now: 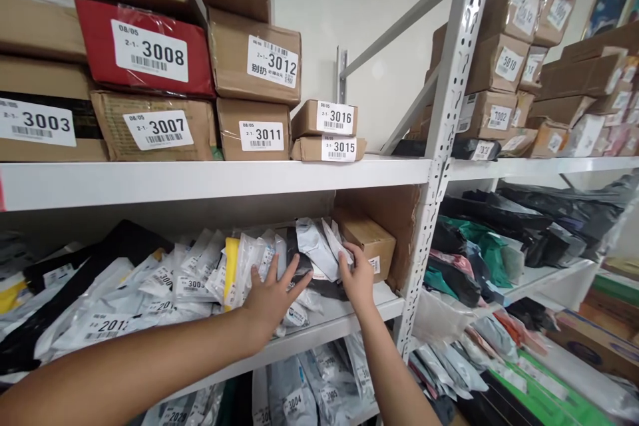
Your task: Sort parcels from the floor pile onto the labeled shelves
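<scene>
My left hand (272, 305) is spread over a row of upright plastic mailing bags on the middle shelf, its fingers apart against their front edges. A yellow packet (231, 267) stands among the white ones to its left. My right hand (358, 274) has its thumb and fingers closed on the edge of a narrow white mailing bag (333, 238). Leaning beside that bag is a wider white mailing bag (313, 246). Behind and below them a black parcel (329, 289) is partly covered. A brown cardboard box (372, 239) sits just right of my right hand.
Numbered boxes, one of them red (100, 46), are stacked on the upper shelf (224, 181). A perforated metal post (436, 173) rises to the right of my right arm. More labelled bags (294, 386) fill the lower shelf. Further racks with parcels stand at the right.
</scene>
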### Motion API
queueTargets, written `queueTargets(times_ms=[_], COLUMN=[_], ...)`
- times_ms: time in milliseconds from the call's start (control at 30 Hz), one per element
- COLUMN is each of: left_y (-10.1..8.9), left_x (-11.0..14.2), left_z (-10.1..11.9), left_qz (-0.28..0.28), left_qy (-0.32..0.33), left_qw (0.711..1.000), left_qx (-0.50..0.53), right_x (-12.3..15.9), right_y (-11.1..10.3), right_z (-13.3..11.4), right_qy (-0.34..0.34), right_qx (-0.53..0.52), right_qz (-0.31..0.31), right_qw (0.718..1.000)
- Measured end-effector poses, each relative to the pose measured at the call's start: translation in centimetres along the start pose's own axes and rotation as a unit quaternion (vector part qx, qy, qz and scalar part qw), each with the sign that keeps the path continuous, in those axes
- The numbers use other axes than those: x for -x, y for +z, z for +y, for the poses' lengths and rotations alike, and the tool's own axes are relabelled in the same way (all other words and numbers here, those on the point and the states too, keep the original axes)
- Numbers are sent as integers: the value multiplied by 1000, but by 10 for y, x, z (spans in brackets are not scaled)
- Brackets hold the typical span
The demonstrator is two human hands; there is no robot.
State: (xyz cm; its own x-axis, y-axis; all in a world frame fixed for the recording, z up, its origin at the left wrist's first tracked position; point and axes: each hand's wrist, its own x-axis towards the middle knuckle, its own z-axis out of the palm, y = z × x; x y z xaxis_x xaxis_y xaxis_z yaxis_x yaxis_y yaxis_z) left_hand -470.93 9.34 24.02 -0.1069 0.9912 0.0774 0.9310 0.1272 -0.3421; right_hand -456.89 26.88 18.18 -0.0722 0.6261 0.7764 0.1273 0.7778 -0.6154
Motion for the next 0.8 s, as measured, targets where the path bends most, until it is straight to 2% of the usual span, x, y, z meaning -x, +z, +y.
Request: queueTargets(times_ms=[100, 167, 233, 333, 433, 500, 600, 733, 800], left_y=[-5, -7, -2, 19, 37, 38, 30, 28, 29], left_x=[-3, -2, 6, 26, 36, 34, 21, 6, 5], left_z=[-11, -21, -30, -41, -47, -49, -45, -37, -37], left_qz=[80, 112, 113, 85, 102, 117, 138, 185, 166], left_qy=[29, 61, 67, 68, 64, 64, 66, 17, 9], left_qw=[996, 992, 991, 994, 993, 991, 988, 983, 986], left_qx=[13, 13, 14, 12, -20, -31, -18, -1, 20], right_x=[0, 3, 8, 16, 20, 17, 7, -6, -8], right_y=[-1, -1, -1, -2, -3, -3, 0, 5, 7], right_z=[-10, -16, -18, -17, -16, -19, -26, -25, -21], right_qy=[-23, -47, -72, -93, -106, -103, -83, -73, -78], right_qx=[15, 27, 43, 64, 82, 96, 126, 170, 179], right_qz=[-32, -53, -73, -98, -119, -129, -144, -157, -158], right_qw=[999, 997, 994, 989, 984, 982, 978, 970, 968])
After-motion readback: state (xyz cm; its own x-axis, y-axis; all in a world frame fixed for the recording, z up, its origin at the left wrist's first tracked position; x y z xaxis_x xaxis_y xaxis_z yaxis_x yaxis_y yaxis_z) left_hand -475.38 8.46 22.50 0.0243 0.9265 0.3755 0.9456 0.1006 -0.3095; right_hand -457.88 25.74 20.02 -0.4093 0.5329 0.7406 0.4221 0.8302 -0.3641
